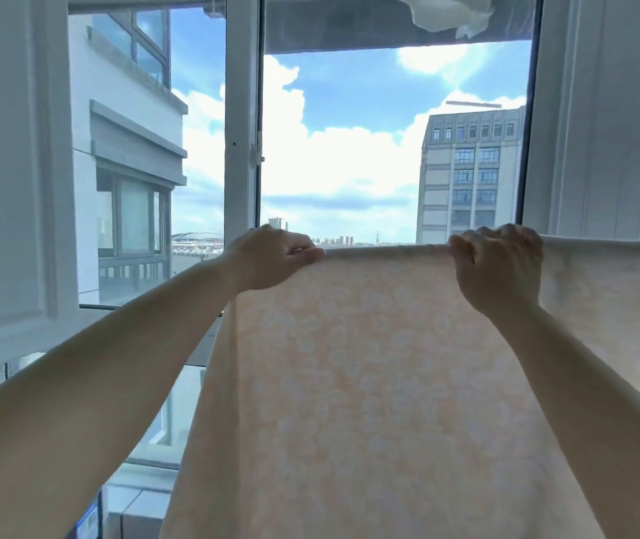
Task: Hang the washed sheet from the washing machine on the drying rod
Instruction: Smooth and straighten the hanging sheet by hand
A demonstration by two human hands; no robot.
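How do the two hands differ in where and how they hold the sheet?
The left hand pinches the sheet at its left corner, where the side edge drops away. The right hand grips mid-edge, fingers curled over the top, with cloth running on past it. Both hold the top edge level.

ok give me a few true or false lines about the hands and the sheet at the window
1. Both hands grip the top edge of the sheet. True: the left hand and the right hand each curl round it.
2. The sheet is plain dark blue. False: it is pale peach with a faint white pattern.
3. The left hand holds the sheet near its left end. True.
4. The window looks onto a night sky. False: it shows blue sky with white clouds and buildings.
5. The right hand hangs free below the sheet. False: it is raised and grips the top edge.
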